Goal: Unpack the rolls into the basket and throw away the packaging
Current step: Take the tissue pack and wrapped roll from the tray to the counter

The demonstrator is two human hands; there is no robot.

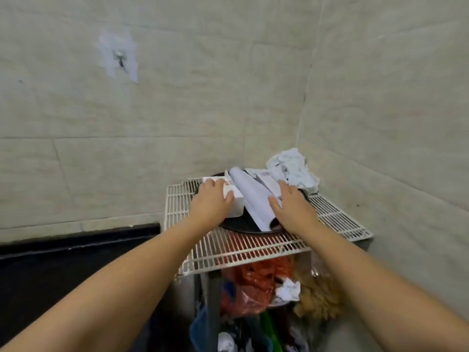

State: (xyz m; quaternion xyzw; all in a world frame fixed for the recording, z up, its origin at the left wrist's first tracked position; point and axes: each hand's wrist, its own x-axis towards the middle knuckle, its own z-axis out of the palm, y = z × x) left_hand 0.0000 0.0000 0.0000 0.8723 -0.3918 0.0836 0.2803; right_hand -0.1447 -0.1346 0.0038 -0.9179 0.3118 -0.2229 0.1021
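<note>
A white paper roll (251, 196) lies across a round black basket (243, 223) that stands on a white wire rack (243, 247). My left hand (212, 200) is closed around a white box (234, 199) at the roll's left side. My right hand (291, 207) rests on the roll's right side, fingers spread, thumb against the paper. Another white box (266, 181) sits behind the right hand. Crumpled white packaging (291, 170) is heaped at the basket's far right, in the wall corner.
Tiled walls meet in a corner right behind the rack. Under the rack lie red plastic bags (253, 283), a crumpled paper ball (288, 289), a blue container (200, 326) and other clutter. A dark surface (63, 270) runs along the left.
</note>
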